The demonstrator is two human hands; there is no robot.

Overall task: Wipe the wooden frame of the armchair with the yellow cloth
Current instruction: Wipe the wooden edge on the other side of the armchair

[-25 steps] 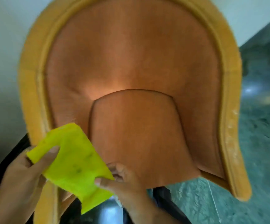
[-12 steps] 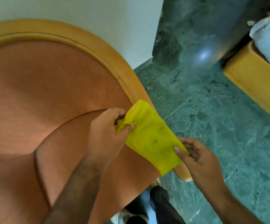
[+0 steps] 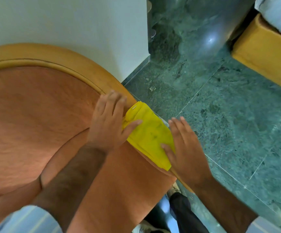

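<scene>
The yellow cloth (image 3: pixel 149 133), folded, lies draped over the right arm of the armchair's light wooden frame (image 3: pixel 79 66). My left hand (image 3: pixel 107 121) rests flat on the frame and the orange upholstery, its thumb pressing the cloth's upper left edge. My right hand (image 3: pixel 185 148) lies flat against the cloth's lower right edge, fingers straight, thumb on the cloth. The cloth hides the frame under it. The orange padded back and seat (image 3: pixel 35 123) fill the left side.
A white wall (image 3: pixel 69 22) stands right behind the chair. Green marble floor (image 3: pixel 220 115) spreads to the right. Another wooden piece of furniture (image 3: pixel 262 54) with pale bedding on it sits at the top right. My dark trouser leg and shoe (image 3: pixel 183 214) show below the chair.
The view swung from the chair's front to its right arm. Both hands went from pinching the cloth's ends in the air to laying it on the frame and pressing it flat.
</scene>
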